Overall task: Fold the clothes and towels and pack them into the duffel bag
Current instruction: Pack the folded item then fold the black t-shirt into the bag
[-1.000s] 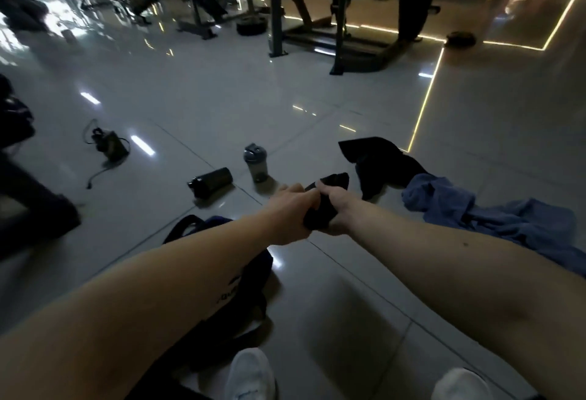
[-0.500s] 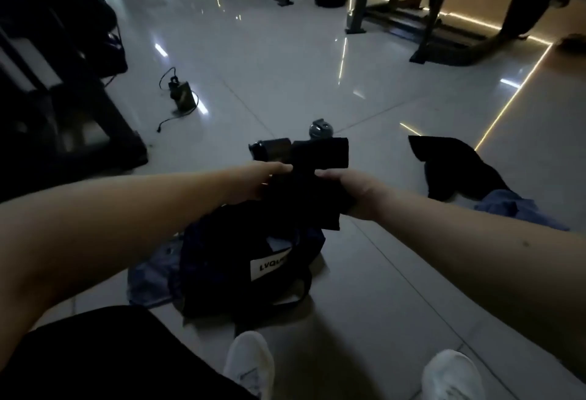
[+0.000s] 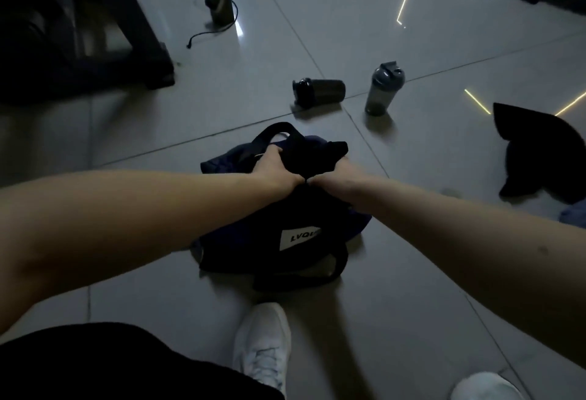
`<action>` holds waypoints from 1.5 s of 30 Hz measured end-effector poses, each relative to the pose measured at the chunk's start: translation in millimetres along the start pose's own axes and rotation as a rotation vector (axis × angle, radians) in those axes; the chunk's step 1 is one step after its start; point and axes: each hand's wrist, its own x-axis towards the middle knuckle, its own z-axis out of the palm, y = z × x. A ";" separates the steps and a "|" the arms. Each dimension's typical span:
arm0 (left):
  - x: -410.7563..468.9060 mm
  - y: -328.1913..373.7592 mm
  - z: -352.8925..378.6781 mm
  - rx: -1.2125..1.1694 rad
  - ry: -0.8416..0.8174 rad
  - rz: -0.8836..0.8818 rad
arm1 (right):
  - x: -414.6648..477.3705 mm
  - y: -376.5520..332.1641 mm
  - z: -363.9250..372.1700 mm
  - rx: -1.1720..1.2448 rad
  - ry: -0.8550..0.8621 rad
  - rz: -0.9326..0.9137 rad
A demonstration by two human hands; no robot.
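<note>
Left hand (image 3: 275,167) and right hand (image 3: 341,172) both grip the folded black garment (image 3: 312,153) over the duffel bag (image 3: 269,261); black cloth (image 3: 539,152) and blue towel (image 3: 574,213) at right not yet packed.

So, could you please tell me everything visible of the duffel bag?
The duffel bag is dark, navy to black, soft fabric. It lies slumped on the tiled floor just ahead of a white shoe. A white label with dark lettering marks its near side, and black strap handles loop at its far and near edges. The left hand and right hand hold a black garment over its top.
</note>
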 end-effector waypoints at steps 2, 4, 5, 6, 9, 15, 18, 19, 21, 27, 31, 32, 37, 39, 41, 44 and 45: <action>2.6 -12.0 8.5 -0.006 0.019 -0.041 | 8.3 6.0 9.3 -0.056 -0.020 -0.017; 5.3 -24.9 14.4 0.002 0.016 -0.074 | 16.9 14.2 15.0 -0.126 -0.039 -0.071; 6.9 -31.8 16.2 0.005 0.004 -0.091 | 22.1 17.8 17.5 -0.135 -0.055 -0.092; 8.8 -38.8 16.3 0.006 -0.013 -0.109 | 26.6 19.5 19.2 -0.115 -0.082 -0.095; 14.1 -58.8 9.0 0.122 -0.102 -0.113 | 40.7 19.6 19.9 -0.033 -0.178 -0.047; 18.9 -82.3 -9.9 0.294 -0.060 0.008 | 60.9 14.3 37.8 -0.062 -0.143 -0.191; 15.6 -90.9 -13.2 0.199 0.009 -0.039 | 67.0 1.0 46.2 -0.031 -0.127 -0.321; 12.0 -93.0 -13.9 0.200 0.030 -0.039 | 69.8 -3.2 48.5 -0.018 -0.113 -0.350; 4.3 -96.4 -15.2 0.248 0.064 0.000 | 76.2 -8.9 52.9 -0.014 -0.091 -0.380; -17.7 -110.3 -30.9 0.614 0.000 0.275 | 79.2 -5.0 59.9 -0.227 0.026 -0.419; -28.2 -126.2 -36.3 0.795 -0.164 0.768 | 64.5 4.0 60.2 -0.371 0.064 -0.425; -29.4 -127.6 -38.4 0.773 -0.168 0.851 | 60.4 3.4 59.9 -0.359 0.039 -0.449; -29.5 -120.4 -57.8 0.689 -0.093 0.992 | 44.0 -2.2 63.6 0.059 -0.167 -0.419; -31.2 -119.4 -63.9 0.687 -0.103 1.000 | 49.4 8.2 70.2 0.181 -0.235 -0.269; -33.2 -120.4 -64.9 0.697 -0.129 1.001 | 57.7 21.7 77.9 0.038 -0.253 -0.100; -36.0 -121.4 -58.2 0.726 -0.189 1.009 | 62.5 29.6 86.2 -0.266 -0.139 -0.015; -36.9 -121.3 -55.7 0.730 -0.212 1.012 | 61.7 28.5 87.9 -0.243 -0.110 -0.034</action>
